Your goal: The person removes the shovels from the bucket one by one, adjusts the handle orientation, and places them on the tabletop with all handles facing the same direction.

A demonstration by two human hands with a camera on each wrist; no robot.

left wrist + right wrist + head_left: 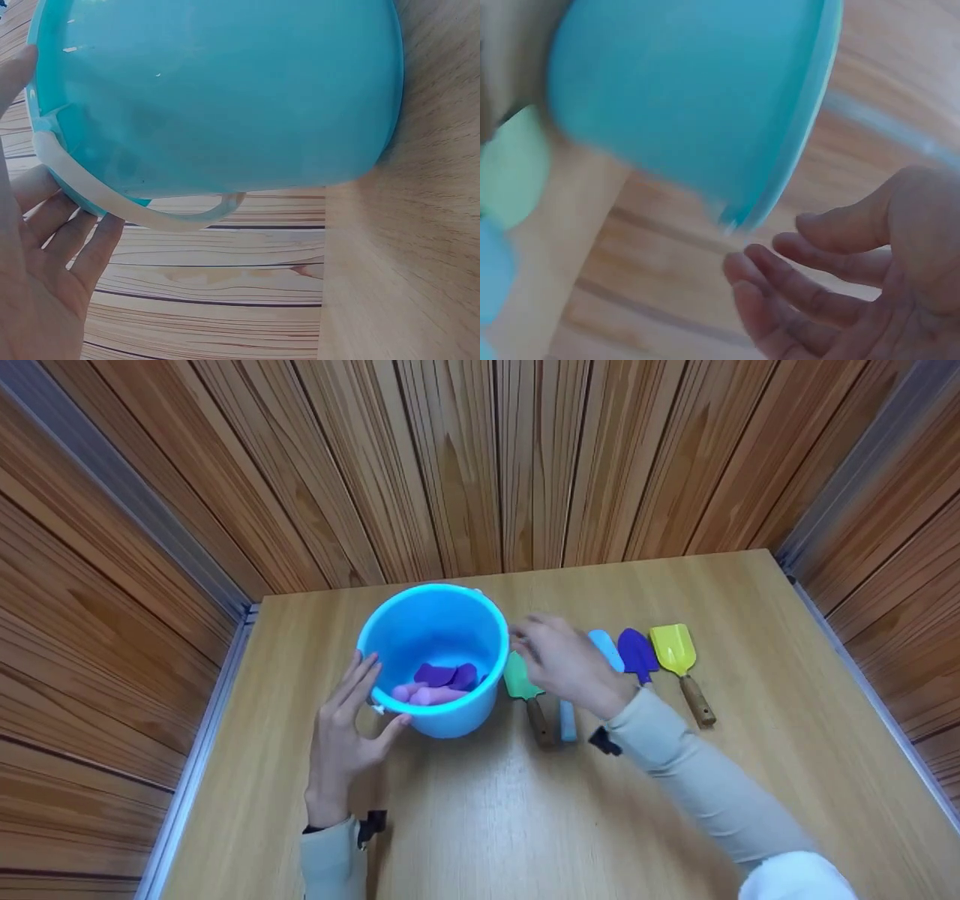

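A blue bucket (450, 724) stands on the left half of the table, its mouth tipped toward me. Inside lie purple pieces (442, 675) and pinkish-purple handles (435, 695). My left hand (345, 735) rests against the bucket's left rim, fingers spread, thumb on the near edge. The bucket's white handle (112, 199) hangs down beside that hand in the left wrist view. My right hand (566, 660), blurred, is just right of the rim with bent fingers and nothing held. In the right wrist view its fingertips (739, 266) are apart from the bucket.
Small shovels lie right of the bucket: green (520, 679) with a brown handle, light blue (606, 651) partly under my right arm, dark purple (637, 652), and yellow (673, 647). Wooden panel walls (465, 472) enclose the back and sides of the table.
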